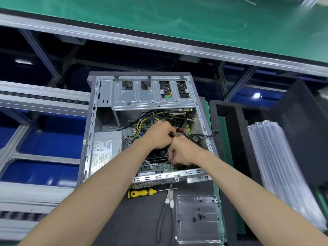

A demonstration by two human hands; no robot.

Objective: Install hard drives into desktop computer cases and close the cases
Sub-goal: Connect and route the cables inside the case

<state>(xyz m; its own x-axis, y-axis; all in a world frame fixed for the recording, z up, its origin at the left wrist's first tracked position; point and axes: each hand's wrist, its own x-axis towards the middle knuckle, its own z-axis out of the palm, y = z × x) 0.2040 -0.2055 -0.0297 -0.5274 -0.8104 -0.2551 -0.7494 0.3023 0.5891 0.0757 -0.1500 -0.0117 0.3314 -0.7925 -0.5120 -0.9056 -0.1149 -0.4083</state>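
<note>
An open desktop case [92, 121] lies on its side on the bench, its motherboard and wiring exposed. A silver drive cage [152, 96] fills its far end, and a hard drive [177, 110] shows just below the cage's right side. Both my hands are inside the case over the motherboard. My left hand [158, 137] is curled and grips a black cable [195, 137] near the board's middle. My right hand [181, 153] is curled beside it, its fingers pinching something small near the case's near edge; what exactly is hidden.
A yellow-handled screwdriver [142, 193] and grey pliers [166, 210] lie in front of the case. A clear plastic tray [198, 221] holds several black screws. Black foam trays [230, 118] and a stack of clear bags [276, 166] sit to the right. The power supply [106, 148] occupies the case's left.
</note>
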